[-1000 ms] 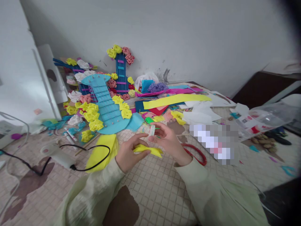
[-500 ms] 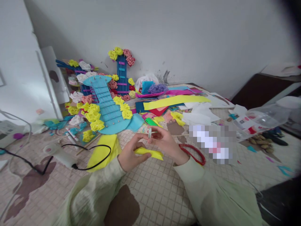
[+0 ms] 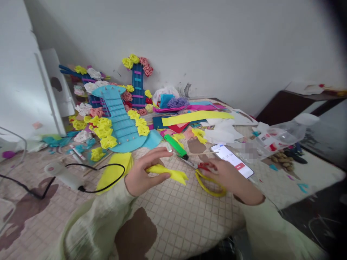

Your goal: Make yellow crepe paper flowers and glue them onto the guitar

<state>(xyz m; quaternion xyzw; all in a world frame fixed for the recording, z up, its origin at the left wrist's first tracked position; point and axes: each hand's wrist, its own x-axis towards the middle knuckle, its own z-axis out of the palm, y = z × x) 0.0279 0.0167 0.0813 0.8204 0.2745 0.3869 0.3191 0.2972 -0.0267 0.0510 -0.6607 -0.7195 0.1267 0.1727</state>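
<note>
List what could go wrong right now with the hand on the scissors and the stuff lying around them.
1. The right hand rests on the scissors right beside the phone; lifting them carelessly might knock or scratch it.
2. The left hand holds the yellow foam piece in a light fingertip grip; it could slip during a cut.
3. The glue gun cord loops close to the left sleeve and might snag.
</note>
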